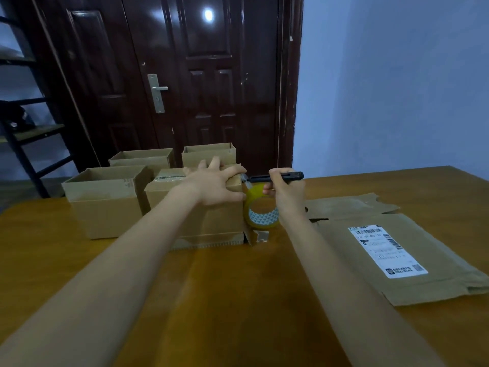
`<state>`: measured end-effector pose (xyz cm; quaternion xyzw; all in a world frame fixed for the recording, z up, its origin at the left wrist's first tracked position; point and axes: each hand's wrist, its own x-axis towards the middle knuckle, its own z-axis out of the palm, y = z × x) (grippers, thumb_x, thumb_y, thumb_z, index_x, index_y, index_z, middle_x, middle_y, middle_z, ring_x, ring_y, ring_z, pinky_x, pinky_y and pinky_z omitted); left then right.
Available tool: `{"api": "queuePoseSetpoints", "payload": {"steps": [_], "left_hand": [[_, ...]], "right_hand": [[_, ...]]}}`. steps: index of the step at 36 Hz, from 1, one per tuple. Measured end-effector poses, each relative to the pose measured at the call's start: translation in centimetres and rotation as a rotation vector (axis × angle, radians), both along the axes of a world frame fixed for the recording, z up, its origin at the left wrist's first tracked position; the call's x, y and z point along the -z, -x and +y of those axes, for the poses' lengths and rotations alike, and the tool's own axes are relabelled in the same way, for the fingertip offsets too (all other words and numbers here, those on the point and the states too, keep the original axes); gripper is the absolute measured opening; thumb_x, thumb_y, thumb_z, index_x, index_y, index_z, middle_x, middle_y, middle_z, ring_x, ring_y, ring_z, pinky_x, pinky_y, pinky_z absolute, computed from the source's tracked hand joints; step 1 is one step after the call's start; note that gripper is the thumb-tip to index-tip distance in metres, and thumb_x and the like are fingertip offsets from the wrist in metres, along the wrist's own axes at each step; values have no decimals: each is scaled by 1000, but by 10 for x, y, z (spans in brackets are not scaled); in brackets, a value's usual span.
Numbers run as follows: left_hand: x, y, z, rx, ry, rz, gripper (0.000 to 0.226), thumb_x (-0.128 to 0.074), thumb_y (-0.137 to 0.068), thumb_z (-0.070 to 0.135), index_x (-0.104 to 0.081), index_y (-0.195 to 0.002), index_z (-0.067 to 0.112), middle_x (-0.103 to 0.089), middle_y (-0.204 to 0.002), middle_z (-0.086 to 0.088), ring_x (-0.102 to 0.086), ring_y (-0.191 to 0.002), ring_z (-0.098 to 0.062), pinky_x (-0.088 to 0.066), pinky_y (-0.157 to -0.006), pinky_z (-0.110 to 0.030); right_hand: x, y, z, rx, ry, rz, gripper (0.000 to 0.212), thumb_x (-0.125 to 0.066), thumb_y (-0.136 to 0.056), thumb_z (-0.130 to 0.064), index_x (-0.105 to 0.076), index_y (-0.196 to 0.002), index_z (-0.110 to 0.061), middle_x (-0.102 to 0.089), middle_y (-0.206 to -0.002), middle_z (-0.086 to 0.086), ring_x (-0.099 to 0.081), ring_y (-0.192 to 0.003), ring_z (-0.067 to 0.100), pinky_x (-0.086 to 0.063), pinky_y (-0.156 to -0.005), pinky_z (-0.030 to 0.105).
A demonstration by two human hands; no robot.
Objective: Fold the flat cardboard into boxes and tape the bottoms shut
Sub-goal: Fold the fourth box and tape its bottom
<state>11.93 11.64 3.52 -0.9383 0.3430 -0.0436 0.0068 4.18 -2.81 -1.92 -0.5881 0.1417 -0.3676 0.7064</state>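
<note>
One cardboard box (195,207) stands bottom-up near the middle of the wooden table (238,300), its upper flaps closed and a strip of clear tape running along the seam. The left hand (214,185) lies spread over the top right corner of this box, fingers straight across the flaps and thumb pressed against the near face. Just beside the box's right edge hangs a roll of yellowish tape (260,211), joined to the corner by a short stretch of tape. The right hand (287,190) is curled round a black utility knife (275,176), held level with its blade end touching that stretch of tape at the box corner. Three more folded boxes stand open-topped behind and to the left: one (103,202) touching the taped box's left side, and two (141,158) (209,153) farther back by the dark door (185,75). Flat cardboard (391,258) with a white shipping label (383,251) lies on the table's right part, with another flat piece (349,206) behind it. Dark shelving (23,133) stands at the far left.
</note>
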Motion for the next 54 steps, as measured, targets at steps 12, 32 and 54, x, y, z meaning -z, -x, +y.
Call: {"api": "queuePoseSetpoints", "payload": {"steps": [12,32,54], "left_hand": [[-1,2,0,4,16,6,67,-45,-79,72,-17,-139,58,-27,-141,-4,-23,-134,-36,-19,-107,-66],[-2,4,1,3,13,4,68,-44,-81,72,-16,-141,56,-26,-143,-4,-24,-135,-36,-16,-107,-66],[-1,5,0,1,30,14,70,-44,-79,73,-18,-141,56,-23,-148,-5,-16,-139,-38,-10,-107,-69]], "right_hand": [[3,3,-2,-33,-3,10,10,-58,-91,-10,-64,-96,-4,-60,-68,4,-59,-53,4,-54,-56,20],[-16,6,-23,161,589,218,17,-49,-97,-19,-57,-83,-12,-53,-69,-1,-48,-61,8,-37,-54,22],[4,-14,27,274,1000,637,4,-59,-89,-19,-59,-91,-15,-36,-93,0,-50,-78,21,-36,-59,31]]}}
